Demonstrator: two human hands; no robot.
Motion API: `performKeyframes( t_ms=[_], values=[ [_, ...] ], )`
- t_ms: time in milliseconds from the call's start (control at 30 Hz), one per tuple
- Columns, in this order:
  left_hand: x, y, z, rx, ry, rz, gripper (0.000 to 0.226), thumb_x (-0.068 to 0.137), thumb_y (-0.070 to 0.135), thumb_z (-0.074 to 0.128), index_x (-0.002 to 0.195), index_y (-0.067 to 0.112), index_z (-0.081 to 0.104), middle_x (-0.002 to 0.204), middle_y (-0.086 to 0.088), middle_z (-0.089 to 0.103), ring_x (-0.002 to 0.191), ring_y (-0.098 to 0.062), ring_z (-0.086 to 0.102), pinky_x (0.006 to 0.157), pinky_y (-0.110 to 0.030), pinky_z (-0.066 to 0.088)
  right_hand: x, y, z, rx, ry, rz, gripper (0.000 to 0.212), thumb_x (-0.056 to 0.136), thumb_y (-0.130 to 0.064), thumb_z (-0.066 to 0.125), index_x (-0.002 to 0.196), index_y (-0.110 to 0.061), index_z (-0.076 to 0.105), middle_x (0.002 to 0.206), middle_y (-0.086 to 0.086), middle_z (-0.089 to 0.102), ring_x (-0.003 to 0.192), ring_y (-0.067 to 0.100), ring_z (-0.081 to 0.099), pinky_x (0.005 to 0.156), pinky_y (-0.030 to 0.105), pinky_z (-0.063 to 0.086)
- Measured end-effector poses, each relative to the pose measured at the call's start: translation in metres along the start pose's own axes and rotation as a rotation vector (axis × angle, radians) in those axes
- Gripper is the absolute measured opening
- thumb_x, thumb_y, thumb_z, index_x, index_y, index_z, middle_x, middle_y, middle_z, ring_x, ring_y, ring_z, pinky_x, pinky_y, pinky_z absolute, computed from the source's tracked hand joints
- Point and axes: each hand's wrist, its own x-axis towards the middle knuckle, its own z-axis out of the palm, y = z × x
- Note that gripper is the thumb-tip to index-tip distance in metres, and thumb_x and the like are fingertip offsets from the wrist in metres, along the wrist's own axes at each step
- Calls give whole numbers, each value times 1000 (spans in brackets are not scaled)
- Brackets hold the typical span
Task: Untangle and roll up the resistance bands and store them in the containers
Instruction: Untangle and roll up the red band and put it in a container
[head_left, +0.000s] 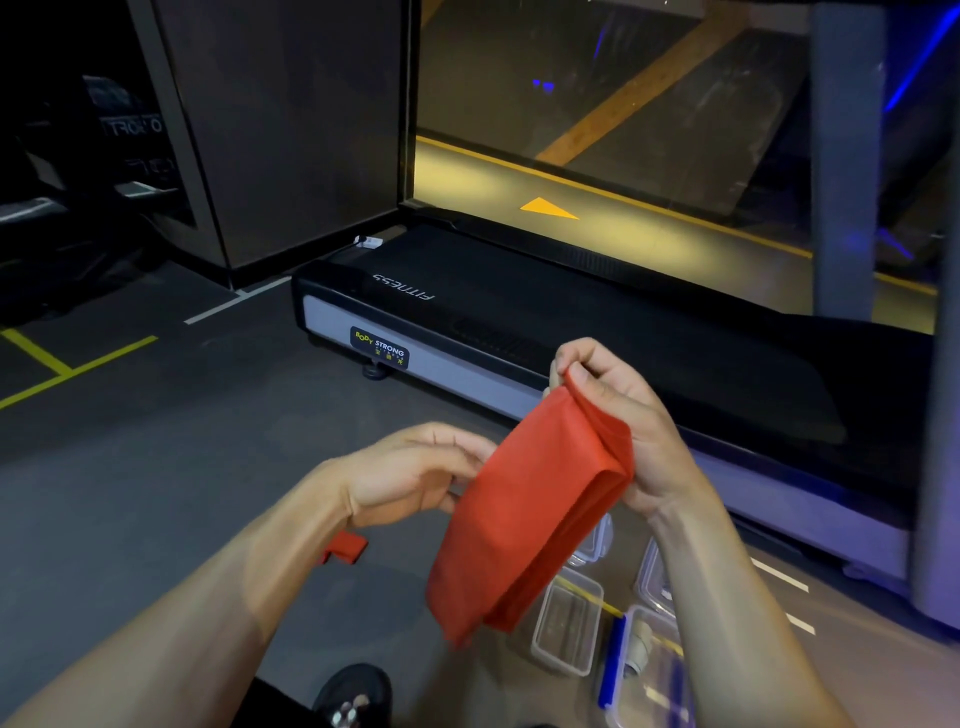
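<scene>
The right hand (618, 426) pinches the upper end of the red resistance band (524, 509) between thumb and curled fingers, holding it up in the air, while the left hand (410, 473) touches the band's left edge with fingers that look loosely bent; whether they actually grip the edge cannot be told, since the fingertips are blurred and partly behind the band. Two hands show, and one band is held between them. The band is a wide, flat, matte red strip, folded over itself into several layers, hanging slantwise from the right hand down toward the lower left. Below the left wrist a second, small red piece (347, 546) lies on the grey floor (156, 493). Below the right hand, on the floor, stand clear plastic containers: one open box (566, 631) just under the band's lower end, one with a blue clip (649, 670) beside the right forearm, and parts of at least two more, half hidden. Beyond both hands sits one black treadmill (519, 322).
</scene>
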Motion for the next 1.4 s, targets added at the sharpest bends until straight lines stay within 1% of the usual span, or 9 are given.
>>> performKeyframes(
  t_ms=[100, 200, 400, 667, 767, 900, 1033, 1267, 1400],
  values=[
    [-5, 6, 0, -23, 12, 44, 19, 95, 13, 60, 99, 11, 77, 88, -11, 66, 80, -14, 63, 69, -26, 54, -1, 0, -5, 37, 10, -6, 5, 98, -17, 57, 97, -13, 57, 81, 5, 51, 66, 13, 48, 60, 23, 43],
    [-7, 8, 3, 191, 86, 127, 17, 96, 8, 62, 89, 11, 77, 77, 5, 70, 68, -2, 60, 60, -16, 44, -1, 3, -9, 41, 17, 7, 5, 98, -18, 58, 97, -13, 57, 80, 5, 52, 63, 10, 51, 59, 22, 45],
    [-7, 7, -4, 369, 235, 232, 15, 82, 12, 77, 96, 7, 79, 93, -15, 78, 84, -15, 70, 77, -24, 55, -1, 8, -15, 29, 48, 29, 6, 96, -20, 61, 96, -15, 59, 78, 6, 51, 63, 12, 48, 57, 22, 43],
    [-7, 6, -5, 406, 206, 201, 27, 92, 13, 67, 118, 6, 72, 106, -15, 77, 97, -24, 69, 94, -43, 54, 0, 11, -20, -2, 79, 29, 5, 96, -20, 62, 96, -16, 60, 79, 8, 47, 65, 14, 45, 58, 25, 39],
    [-5, 6, -3, 419, 230, 201, 26, 87, 15, 73, 112, 10, 76, 101, -13, 78, 93, -24, 71, 92, -44, 55, 0, 10, -18, -7, 72, 21, 5, 96, -20, 61, 96, -15, 60, 79, 8, 47, 64, 14, 46, 58, 24, 41],
    [-2, 5, -1, 418, 280, 223, 23, 77, 17, 82, 100, 14, 79, 90, -13, 78, 83, -17, 71, 81, -30, 56, 0, 8, -17, 2, 69, 17, 5, 96, -20, 61, 96, -15, 61, 78, 8, 50, 63, 13, 48, 58, 24, 43],
    [2, 2, 0, 505, 333, 231, 18, 76, 17, 85, 91, 11, 79, 89, -16, 77, 79, -17, 67, 79, -36, 53, 1, 7, -15, 4, 59, 13, 6, 96, -21, 62, 96, -16, 61, 78, 8, 50, 63, 14, 49, 58, 25, 43],
    [-2, 7, -1, 515, 255, 180, 16, 92, 3, 69, 105, 8, 77, 98, 0, 79, 89, -8, 73, 76, -18, 54, 0, 7, -15, 11, 50, 6, 6, 96, -20, 62, 96, -15, 61, 77, 8, 52, 61, 12, 52, 57, 22, 45],
    [-1, 5, -2, 504, 293, 211, 16, 84, 10, 77, 100, 11, 80, 96, -6, 79, 92, -21, 75, 84, -34, 60, 0, 6, -14, -6, 42, -3, 6, 96, -20, 61, 96, -14, 61, 78, 8, 52, 61, 11, 53, 57, 21, 46]
  ],
)
